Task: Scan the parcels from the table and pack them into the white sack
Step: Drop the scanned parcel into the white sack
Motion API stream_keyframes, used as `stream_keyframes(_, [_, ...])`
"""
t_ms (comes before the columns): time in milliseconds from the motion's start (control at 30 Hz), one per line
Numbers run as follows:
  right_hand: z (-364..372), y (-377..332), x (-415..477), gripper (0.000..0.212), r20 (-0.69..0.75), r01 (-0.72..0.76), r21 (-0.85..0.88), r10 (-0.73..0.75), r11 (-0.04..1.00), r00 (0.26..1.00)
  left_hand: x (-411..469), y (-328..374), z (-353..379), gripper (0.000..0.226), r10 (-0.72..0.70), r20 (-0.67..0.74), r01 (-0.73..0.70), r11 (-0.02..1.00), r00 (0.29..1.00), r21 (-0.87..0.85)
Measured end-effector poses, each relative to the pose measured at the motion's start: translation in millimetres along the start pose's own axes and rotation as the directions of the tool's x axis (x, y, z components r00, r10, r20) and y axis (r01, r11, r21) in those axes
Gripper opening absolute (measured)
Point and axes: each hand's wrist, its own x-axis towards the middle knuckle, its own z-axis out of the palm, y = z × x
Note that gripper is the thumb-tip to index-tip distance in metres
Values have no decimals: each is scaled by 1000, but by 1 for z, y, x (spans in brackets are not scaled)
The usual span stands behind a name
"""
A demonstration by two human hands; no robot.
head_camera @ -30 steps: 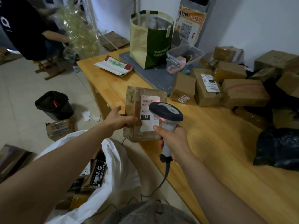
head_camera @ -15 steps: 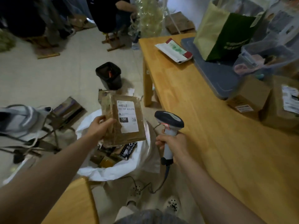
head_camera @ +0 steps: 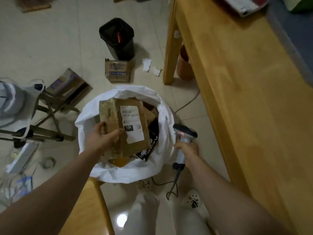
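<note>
Packing step in progress: left hand (head_camera: 101, 139) is lowering the scanned parcel (head_camera: 130, 126) into the mouth of the white sack (head_camera: 118, 172), centre of frame. The hand is gripping the parcel's left edge, thumb lying across the top face, fingers curling round and under. The parcel is sitting label-up, tilted, just above or touching the other parcels in the sack; contact is hard to tell. A black package (head_camera: 150, 148) is showing under its lower right corner.

Right hand (head_camera: 188, 150) is wrapping round the handle of the scanner (head_camera: 184, 133), just right of the sack rim, head pointing to the upper left, cable trailing down to the floor. The table (head_camera: 245, 99) is filling the right side of the frame.

Next move, as a judgement: let the parcel go so it is lying flat on the pile, then be reaching back to the table for another parcel to scan.

Versus half a second ago: the parcel was being held up clear above the sack; now it is down inside the rim. The scanner is keeping the same spot beside the sack. The view is tilting further down, so the black bin (head_camera: 118, 38) is sitting higher in the frame.
</note>
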Motion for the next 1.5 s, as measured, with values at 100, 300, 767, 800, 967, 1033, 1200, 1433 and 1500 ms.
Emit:
stream_keyframes(100, [13,8,39,57,-4,-30,41,30,999,1000,23,-3,15,91,7,64,-6,1000,998,-3])
stream_keyframes(300, [45,19,88,51,84,-45,224,27,973,996,60,-16,40,81,-24,73,25,1000,997,-17])
stream_keyframes(767, [49,-10,32,25,-67,130,392,-113,911,991,42,-6,17,65,-119,98,118,993,988,20])
stream_keyframes(800, [44,-25,16,26,-84,176,391,-156,904,984,39,2,17,52,-127,98,126,992,987,16])
stream_keyframes(967, [21,-96,-68,37,-135,491,342,-475,801,870,49,48,38,40,-65,133,71,996,989,-46])
stream_keyframes(1033, [14,-118,-95,38,-127,651,316,-649,690,750,52,65,55,42,13,199,17,989,980,-147])
stream_keyframes(1200, [39,-139,-111,29,31,750,-24,-749,661,661,46,60,65,42,2,198,40,978,980,-204])
stream_keyframes(1433, [111,-116,-51,32,344,538,-826,-604,169,719,55,-17,12,38,-245,15,246,967,969,-72])
stream_keyframes(1500, [119,-106,-35,34,341,496,-855,-558,150,756,62,-32,-1,38,-280,-29,278,959,960,-51])
